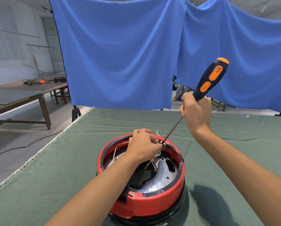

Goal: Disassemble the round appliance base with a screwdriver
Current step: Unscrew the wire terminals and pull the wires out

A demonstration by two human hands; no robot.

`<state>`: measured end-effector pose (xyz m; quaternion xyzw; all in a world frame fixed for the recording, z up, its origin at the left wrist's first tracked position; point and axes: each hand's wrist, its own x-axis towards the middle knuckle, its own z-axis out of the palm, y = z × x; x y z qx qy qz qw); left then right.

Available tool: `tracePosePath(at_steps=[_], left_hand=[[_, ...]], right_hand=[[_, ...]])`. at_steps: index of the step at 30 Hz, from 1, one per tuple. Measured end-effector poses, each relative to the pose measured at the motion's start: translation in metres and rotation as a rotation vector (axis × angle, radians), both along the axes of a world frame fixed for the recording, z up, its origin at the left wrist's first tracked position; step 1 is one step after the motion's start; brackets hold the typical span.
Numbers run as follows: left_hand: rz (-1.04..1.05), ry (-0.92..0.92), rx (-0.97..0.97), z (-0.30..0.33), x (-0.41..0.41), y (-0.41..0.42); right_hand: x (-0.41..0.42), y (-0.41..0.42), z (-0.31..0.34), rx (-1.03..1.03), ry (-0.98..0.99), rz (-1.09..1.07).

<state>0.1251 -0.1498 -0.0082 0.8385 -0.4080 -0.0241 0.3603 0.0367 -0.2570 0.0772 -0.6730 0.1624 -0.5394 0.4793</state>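
The round appliance base (pixel 146 180) sits on the green cloth (pixel 234 144) right in front of me, at the six o'clock side of my view, open side up. Its red ring wraps a black band, and inside I see a silver metal plate (pixel 161 176) with dark cut-outs and small holes.

My left hand (pixel 143 144) lies over the rim at about twelve o'clock on the base. Its fingers are curled, pinching at the bunch of thin wires (pixel 153 158) that spill toward the middle of the plate; some end in small ring terminals. More wire ends stick up just past my knuckles, toward one o'clock.

My right hand (pixel 196 111) is raised above and beyond the base, at about one o'clock from it. I grip the screwdriver (pixel 209 79) low on its handle, fingers wrapped tight round it, so most of the dark blue and orange grip stands out above my fist, tilted toward one o'clock. The steel shaft runs down from under my hand toward seven o'clock, and its tip meets a small grey bracket (pixel 165 146) on the rim, just beside my left fingertips.

Behind the table hangs a blue curtain (pixel 120 54). At nine o'clock stands a wooden table (pixel 30 90) with cables on it.
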Motion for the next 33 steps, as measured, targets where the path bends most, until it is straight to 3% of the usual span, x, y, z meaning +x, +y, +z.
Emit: tracePosePath(at_steps=[5, 14, 20, 26, 33], left_hand=[[0.0, -0.001, 0.001, -0.001, 0.0, 0.0], [0.005, -0.007, 0.015, -0.003, 0.001, -0.002], [0.0, -0.006, 0.014, -0.002, 0.002, -0.001], [-0.001, -0.002, 0.001, -0.002, 0.001, 0.0], [-0.005, -0.012, 0.002, -0.001, 0.001, 0.0]], right_hand=[[0.018, -0.022, 0.007, 0.162, 0.108, -0.05], [0.027, -0.066, -0.014, 0.615, 0.066, -0.113], [0.024, -0.072, -0.027, 0.734, 0.062, -0.086], [0.013, -0.066, -0.021, 0.67, -0.056, -0.03], [0.01, -0.033, -0.007, 0.274, -0.07, -0.018]])
